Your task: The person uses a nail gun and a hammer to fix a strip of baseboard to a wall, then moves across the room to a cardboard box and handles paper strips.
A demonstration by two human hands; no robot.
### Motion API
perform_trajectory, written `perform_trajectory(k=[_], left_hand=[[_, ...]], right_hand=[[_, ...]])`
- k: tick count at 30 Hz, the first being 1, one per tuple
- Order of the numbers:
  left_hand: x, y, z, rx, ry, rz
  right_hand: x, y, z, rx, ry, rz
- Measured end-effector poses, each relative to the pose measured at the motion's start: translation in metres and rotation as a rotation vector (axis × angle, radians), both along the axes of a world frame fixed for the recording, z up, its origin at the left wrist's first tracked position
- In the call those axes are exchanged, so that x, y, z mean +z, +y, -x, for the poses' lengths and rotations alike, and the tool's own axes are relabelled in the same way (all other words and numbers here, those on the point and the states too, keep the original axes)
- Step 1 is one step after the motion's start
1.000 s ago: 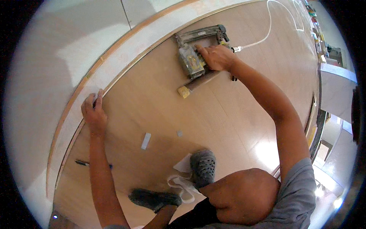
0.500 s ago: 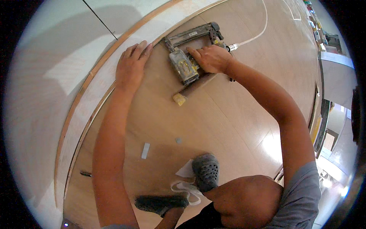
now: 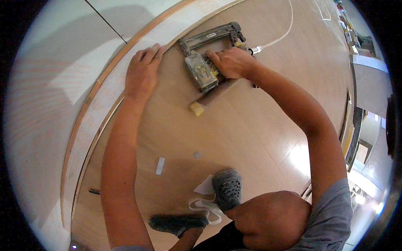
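A dusty grey metal nail gun [image 3: 202,73] is sitting on or just above the brown wood-look floor [image 3: 251,142], near a thin pale strip [image 3: 189,28]. The right hand's [image 3: 232,62] grip is clasping it. The left hand [image 3: 143,73] is resting on the long white board [image 3: 111,85]; its grip is hidden. The strip is already lying alongside; its fastening isn't showing, so the work is seemingly continuing.

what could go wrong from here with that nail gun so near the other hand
The nail gun under the right hand sits close to the left hand, so a stray shot might hurt its fingers. The loose white strap beside the grey shoe could catch a foot.
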State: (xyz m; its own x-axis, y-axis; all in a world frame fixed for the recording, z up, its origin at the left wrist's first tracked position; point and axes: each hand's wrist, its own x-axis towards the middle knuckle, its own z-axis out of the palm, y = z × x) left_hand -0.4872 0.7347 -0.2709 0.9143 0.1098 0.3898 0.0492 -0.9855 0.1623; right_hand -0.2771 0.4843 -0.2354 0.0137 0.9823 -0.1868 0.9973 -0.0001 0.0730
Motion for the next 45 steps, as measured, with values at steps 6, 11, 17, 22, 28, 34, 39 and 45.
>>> perform_trajectory(k=[6,11,17,22,28,34,39,45], left_hand=[[-0.016,0.009,0.015,0.0,0.017,-0.031],[-0.018,0.01,0.029,-0.03,-0.016,0.004],[-0.009,0.011,0.033,-0.03,0.013,0.01],[-0.007,0.01,0.034,-0.017,0.037,0.033],[-0.008,0.031,0.023,-0.01,0.059,0.026],[0.008,0.045,0.016,0.022,0.111,-0.067],[0.031,0.08,0.08,0.109,0.235,-0.135],[0.053,0.163,0.212,0.263,0.142,-0.163]], right_hand=[[0.007,0.003,0.0,-0.029,-0.055,0.03],[0.004,-0.001,0.0,-0.042,-0.089,0.091],[-0.014,-0.006,-0.01,0.027,-0.046,-0.037],[-0.003,-0.002,0.0,-0.008,-0.043,-0.001],[0.01,0.0,0.015,-0.035,-0.043,0.028],[0.033,0.004,0.029,-0.086,-0.048,0.055],[0.065,0.001,0.046,-0.183,-0.024,0.094],[0.117,0.025,0.1,-0.255,0.145,0.091]])
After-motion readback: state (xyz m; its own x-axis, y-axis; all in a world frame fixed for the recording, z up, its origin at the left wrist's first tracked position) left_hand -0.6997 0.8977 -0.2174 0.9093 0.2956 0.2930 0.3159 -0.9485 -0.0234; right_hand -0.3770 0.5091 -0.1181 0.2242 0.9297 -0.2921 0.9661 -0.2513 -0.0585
